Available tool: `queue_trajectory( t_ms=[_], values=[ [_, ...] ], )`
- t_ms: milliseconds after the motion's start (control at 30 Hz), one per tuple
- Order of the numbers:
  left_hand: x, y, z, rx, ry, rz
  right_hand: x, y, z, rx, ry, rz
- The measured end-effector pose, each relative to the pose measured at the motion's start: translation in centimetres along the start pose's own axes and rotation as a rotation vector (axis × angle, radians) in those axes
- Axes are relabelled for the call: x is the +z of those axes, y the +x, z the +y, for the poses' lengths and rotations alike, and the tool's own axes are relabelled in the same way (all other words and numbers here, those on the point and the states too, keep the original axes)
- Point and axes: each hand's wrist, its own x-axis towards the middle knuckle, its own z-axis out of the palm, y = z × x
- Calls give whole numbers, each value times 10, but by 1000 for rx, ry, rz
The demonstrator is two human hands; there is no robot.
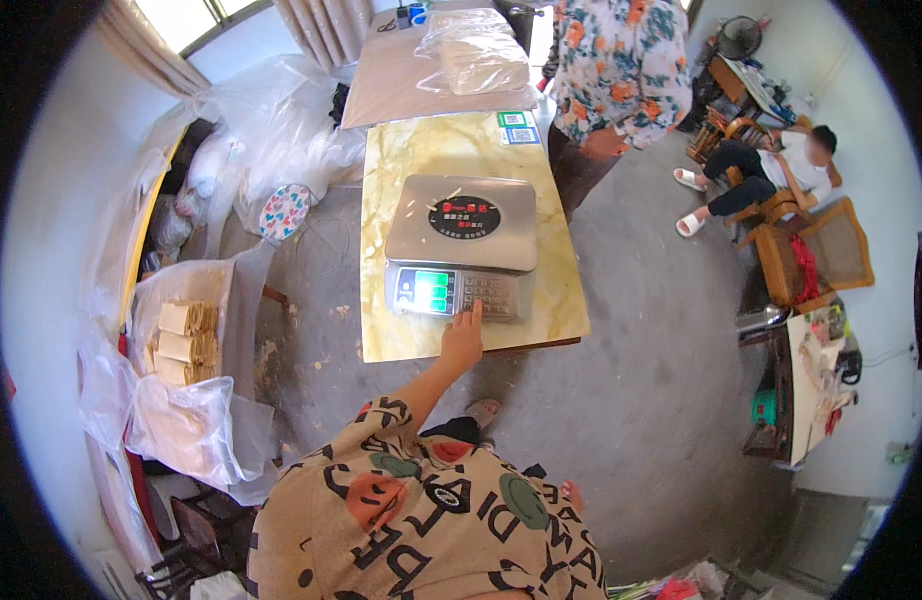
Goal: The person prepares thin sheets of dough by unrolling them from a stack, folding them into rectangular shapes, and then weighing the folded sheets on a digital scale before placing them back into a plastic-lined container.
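Note:
My left hand [462,339] reaches forward over the near edge of a table covered in yellow marbled sheeting [472,339]. Its index finger is extended onto the keypad [487,294] of an electronic weighing scale, and nothing is held in it. The scale's display [425,291] is lit green. Behind it, the steel weighing pan [461,255] carries only a few thin pale scraps. Part of my right hand [573,495] shows low beside my patterned shirt; most of it is hidden, so its grip cannot be made out.
Beyond the scale lie printed code cards [516,129] and a plastic-wrapped pale stack [485,56]. A person in a floral shirt [618,75] stands at the table's far right. Another person [795,165] sits at right. Bundled tan sheets [185,343] rest on a plastic-covered surface at left, near a heart-patterned stool [285,211].

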Motion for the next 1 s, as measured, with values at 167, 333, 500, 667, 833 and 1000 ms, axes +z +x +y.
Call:
queue_trajectory(
  t_ms=[167,333,500,667,833,1000],
  values=[
    [-13,-15,-2,39,-27,-14,-9,26,-19,-263,-419,-79],
    [-17,-8,-5,87,72,-45,-6,45,-8,-271,-398,-37],
    [-15,4,-3,78,114,-55,4,11,-63,-259,-496,-75],
    [-15,29,10,131,160,79,-9,20,-62,-196,-577,-118],
    [-12,34,14,83,121,-6,-21,13,-64,-152,-618,-114],
    [-15,26,51,254,-275,112,-41,8,-55,-111,-667,-144]
  ],
)
